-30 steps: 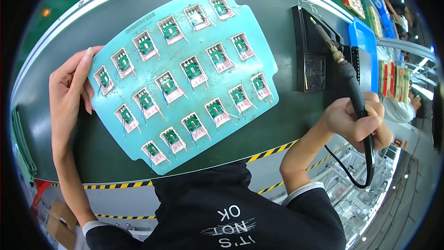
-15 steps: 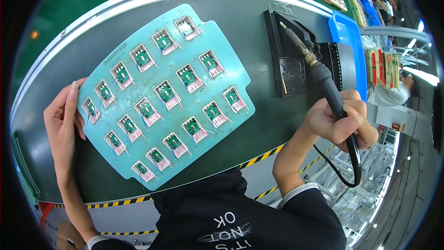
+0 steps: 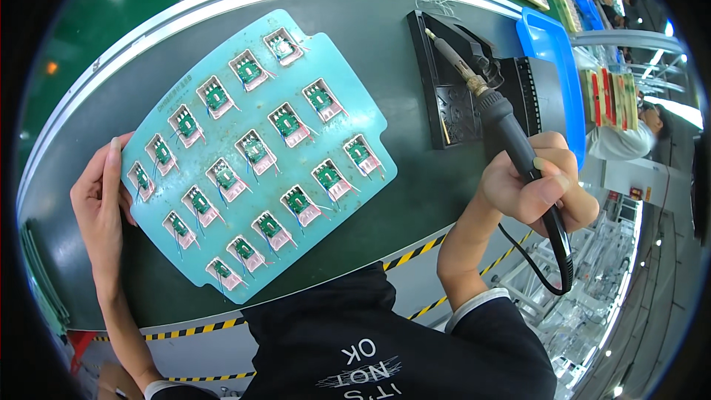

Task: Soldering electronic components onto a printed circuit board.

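Lying flat on the dark conveyor belt (image 3: pixel 415 178), left of centre: a turquoise carrier tray (image 3: pixel 255 152), tilted so its long side runs from near left to far right. Carrying rows of small green circuit boards (image 3: pixel 254 150) in pale pink nests, each trailing thin blue and red wires. Touching the tray's left edge: the left hand (image 3: pixel 100 200), fingers stretched out flat along the rim and thumb pointing to the far side (pressing against it rather than closing round it, so an unclenched hand). Gripping a soldering iron (image 3: pixel 511 141) at the right: the right hand (image 3: pixel 537 189), fingers wrapped tight around the black handle, metal tip pointing far and left, black cable looping down below the fist. Hovering with that tip above a black soldering stand (image 3: pixel 452 96), well apart from the tray. Standing just right of the stand: a blue plastic bin (image 3: pixel 552 52). Running along the belt's near edge: yellow and black hazard tape (image 3: pixel 415 250). Filling the near middle: the person's dark shirt (image 3: pixel 385 341), white cuffs showing at the wrists.
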The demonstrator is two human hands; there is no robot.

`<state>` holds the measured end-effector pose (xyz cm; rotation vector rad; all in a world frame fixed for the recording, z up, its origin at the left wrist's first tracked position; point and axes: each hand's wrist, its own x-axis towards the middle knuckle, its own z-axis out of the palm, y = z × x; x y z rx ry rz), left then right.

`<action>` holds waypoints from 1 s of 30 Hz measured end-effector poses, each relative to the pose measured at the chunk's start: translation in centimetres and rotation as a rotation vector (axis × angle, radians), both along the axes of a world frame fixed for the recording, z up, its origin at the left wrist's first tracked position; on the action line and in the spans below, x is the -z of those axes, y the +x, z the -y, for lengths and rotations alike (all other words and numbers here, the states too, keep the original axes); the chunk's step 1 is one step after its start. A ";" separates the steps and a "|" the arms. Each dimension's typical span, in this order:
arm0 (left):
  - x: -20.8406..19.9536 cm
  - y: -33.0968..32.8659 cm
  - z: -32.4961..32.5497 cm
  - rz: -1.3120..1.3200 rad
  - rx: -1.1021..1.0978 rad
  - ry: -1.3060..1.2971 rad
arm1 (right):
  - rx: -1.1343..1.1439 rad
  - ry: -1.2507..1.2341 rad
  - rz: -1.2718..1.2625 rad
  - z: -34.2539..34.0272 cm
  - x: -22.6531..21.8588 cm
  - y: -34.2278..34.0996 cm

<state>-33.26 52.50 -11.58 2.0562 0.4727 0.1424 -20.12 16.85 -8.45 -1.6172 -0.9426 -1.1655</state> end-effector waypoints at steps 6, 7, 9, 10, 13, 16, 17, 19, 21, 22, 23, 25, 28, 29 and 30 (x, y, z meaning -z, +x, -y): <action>-0.1 0.0 0.3 -0.003 -0.023 0.024 | -0.023 -0.002 -0.037 0.0 -0.4 -0.3; -0.2 0.0 0.3 -0.012 -0.028 0.013 | -0.045 0.006 -0.031 0.0 -0.5 -0.3; -0.2 -0.1 0.0 -0.007 -0.031 0.066 | -0.075 -0.088 -0.049 0.6 -0.6 -0.2; -0.1 -0.1 -0.1 0.006 -0.032 0.116 | -0.090 -0.036 -0.033 0.2 -0.5 -0.3; 0.0 0.1 -0.1 0.012 -0.025 0.129 | -0.177 0.018 -0.008 0.9 -0.6 -0.3; -0.1 0.1 0.1 0.023 -0.030 0.171 | -0.121 -0.128 -0.099 1.2 -1.2 -1.1; -0.2 0.1 0.2 0.029 -0.046 0.207 | -0.116 -0.113 -0.103 1.4 -1.0 -1.1; -0.1 0.6 1.0 0.052 -0.051 0.275 | -0.149 -0.138 -0.058 2.0 -0.9 -1.1; 0.1 1.1 1.2 0.074 -0.052 0.294 | -0.093 -0.198 -0.092 2.2 -1.4 -1.4; 0.1 1.2 1.5 0.076 -0.062 0.297 | 0.019 -0.230 -0.030 1.7 -1.6 -1.1; 0.2 1.3 1.7 0.077 -0.073 0.299 | 0.132 -0.261 0.029 1.5 -1.6 -1.0; 0.6 1.4 1.7 0.095 -0.059 0.306 | 0.135 -0.227 0.028 1.7 -1.3 -1.1; 0.2 1.3 2.0 0.116 -0.050 0.335 | 0.107 -0.161 0.040 1.7 -1.0 -1.0; 0.1 1.3 1.9 0.108 -0.056 0.345 | 0.092 -0.139 0.043 1.5 -0.9 -1.0; 0.1 1.4 1.8 0.116 -0.052 0.328 | 0.079 -0.121 0.048 1.4 -0.8 -0.9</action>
